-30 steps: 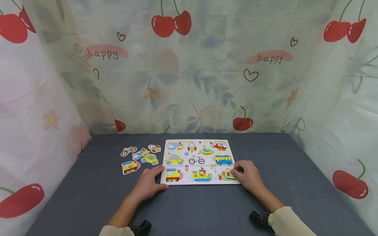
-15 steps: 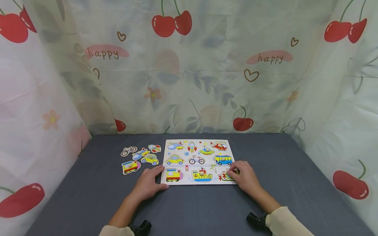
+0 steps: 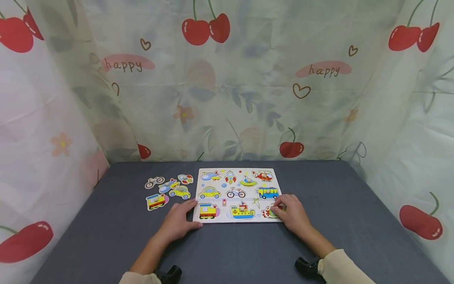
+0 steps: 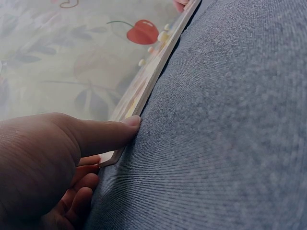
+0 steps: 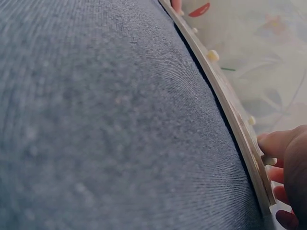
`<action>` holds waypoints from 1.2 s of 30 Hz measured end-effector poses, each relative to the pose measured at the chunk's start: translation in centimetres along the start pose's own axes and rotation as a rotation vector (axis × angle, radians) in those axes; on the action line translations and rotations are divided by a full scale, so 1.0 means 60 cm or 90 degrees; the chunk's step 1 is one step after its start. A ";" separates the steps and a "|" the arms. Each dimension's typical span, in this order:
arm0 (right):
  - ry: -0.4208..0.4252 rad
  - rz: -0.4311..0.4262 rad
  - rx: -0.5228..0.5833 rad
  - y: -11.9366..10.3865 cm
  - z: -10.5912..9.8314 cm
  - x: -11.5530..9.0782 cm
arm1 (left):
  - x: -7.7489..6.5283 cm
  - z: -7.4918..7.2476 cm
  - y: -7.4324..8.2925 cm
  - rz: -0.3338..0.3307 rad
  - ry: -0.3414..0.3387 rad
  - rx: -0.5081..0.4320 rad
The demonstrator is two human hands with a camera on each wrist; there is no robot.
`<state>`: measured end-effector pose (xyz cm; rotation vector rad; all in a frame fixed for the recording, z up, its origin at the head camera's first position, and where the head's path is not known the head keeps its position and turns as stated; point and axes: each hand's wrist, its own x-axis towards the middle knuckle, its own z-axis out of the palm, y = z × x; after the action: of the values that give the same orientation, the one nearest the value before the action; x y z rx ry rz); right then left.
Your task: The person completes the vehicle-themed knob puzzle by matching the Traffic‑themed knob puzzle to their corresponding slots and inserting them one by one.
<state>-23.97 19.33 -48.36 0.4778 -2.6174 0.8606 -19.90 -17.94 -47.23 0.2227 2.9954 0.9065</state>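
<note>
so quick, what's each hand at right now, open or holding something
Left hand: closed on the near left corner of the puzzle board.
Right hand: closed, pinching a puzzle piece at the board's near right corner.

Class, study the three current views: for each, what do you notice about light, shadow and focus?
Head view: soft, fairly even light, most pictures on the puzzle board clear enough to recognise; left wrist: curtain pale and hazy, cloth darker near the left hand; right wrist: cloth grain soft toward the image's left, curtain washed out, dark shadow line along the puzzle board's lower edge.
</note>
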 end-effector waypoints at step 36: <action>-0.048 0.027 -0.032 -0.007 0.011 0.004 | 0.001 0.001 -0.001 0.000 0.000 -0.003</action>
<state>-24.17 18.55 -48.53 0.4511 -2.7199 0.8031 -19.96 -17.96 -47.33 0.2223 2.9930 0.9124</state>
